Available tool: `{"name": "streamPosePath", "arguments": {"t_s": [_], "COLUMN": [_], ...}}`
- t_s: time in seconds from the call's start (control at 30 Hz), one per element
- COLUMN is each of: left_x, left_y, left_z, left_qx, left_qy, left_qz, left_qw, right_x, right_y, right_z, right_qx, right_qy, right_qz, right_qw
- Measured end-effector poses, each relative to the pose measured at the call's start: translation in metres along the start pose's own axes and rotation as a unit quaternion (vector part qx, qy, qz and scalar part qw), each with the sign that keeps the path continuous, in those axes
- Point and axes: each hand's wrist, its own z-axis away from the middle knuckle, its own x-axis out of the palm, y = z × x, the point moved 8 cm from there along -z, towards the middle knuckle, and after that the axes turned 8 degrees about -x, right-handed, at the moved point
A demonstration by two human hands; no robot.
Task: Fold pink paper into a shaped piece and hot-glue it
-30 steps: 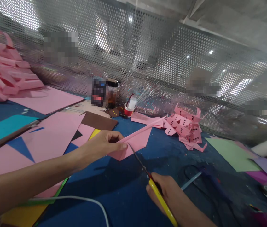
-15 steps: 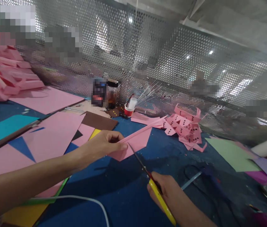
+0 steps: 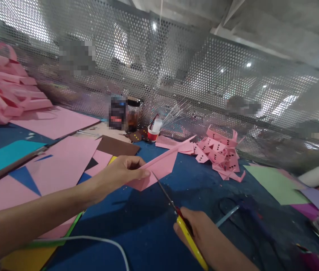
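Observation:
Between thumb and fingers, my left hand (image 3: 132, 170) pinches a folded piece of pink paper (image 3: 163, 165), held above the blue table (image 3: 145, 229). My right hand (image 3: 201, 229) is closed around the yellow handles of a pair of scissors (image 3: 191, 242). The scissors' blades point up and left, and their tip meets the lower edge of the pink paper, just right of my left thumb. Part of the paper is hidden behind my left fingers.
Pink sheets (image 3: 71, 150) lie at left, below a heap of pink paper loops (image 3: 9, 86). Dotted pink cut-outs (image 3: 221, 150) lie at right, near green paper (image 3: 272, 184). A red-and-white cup (image 3: 153, 133) and a jar (image 3: 133, 114) stand before the perforated metal screen (image 3: 187, 67). A white cable (image 3: 103, 241) curves in front.
The view has shifted slightly, so things sit a little further left. My left hand still pinches the pink paper, and the scissors stay at nearly the same spot on it.

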Motion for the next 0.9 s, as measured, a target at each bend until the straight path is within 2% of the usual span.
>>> {"name": "streamPosePath", "arguments": {"t_s": [0.17,0.27,0.43,0.63,0.7,0.8,0.87,0.9], "left_x": [-0.011,-0.017,-0.010,0.007,0.012,0.018,0.021,0.023], "left_y": [0.007,0.010,0.003,-0.004,-0.006,-0.011,-0.015,-0.018], "left_z": [-0.003,-0.005,-0.006,-0.002,-0.001,-0.002,-0.003,-0.004], "left_qx": [0.010,0.024,0.017,0.008,-0.004,-0.018,-0.023,-0.025], "left_qy": [0.020,0.030,0.004,-0.043,-0.060,-0.077,-0.085,-0.089], "left_qz": [0.018,0.005,-0.018,-0.031,-0.014,0.002,-0.002,-0.003], "left_qw": [1.000,0.999,1.000,0.999,0.998,0.997,0.996,0.996], "right_x": [-0.008,-0.023,-0.075,-0.106,-0.110,-0.111,-0.107,-0.099], "right_y": [0.011,0.025,0.041,0.064,0.071,0.061,0.048,0.041], "right_z": [0.003,0.003,-0.012,-0.055,-0.064,-0.060,-0.047,-0.040], "right_qx": [-0.020,-0.007,0.041,0.025,0.018,-0.021,-0.039,-0.041], "right_qy": [-0.025,-0.023,0.087,0.113,0.121,0.177,0.216,0.214], "right_qz": [0.100,0.152,0.293,0.361,0.360,0.322,0.226,0.155], "right_qw": [0.994,0.988,0.951,0.925,0.925,0.930,0.949,0.964]}}
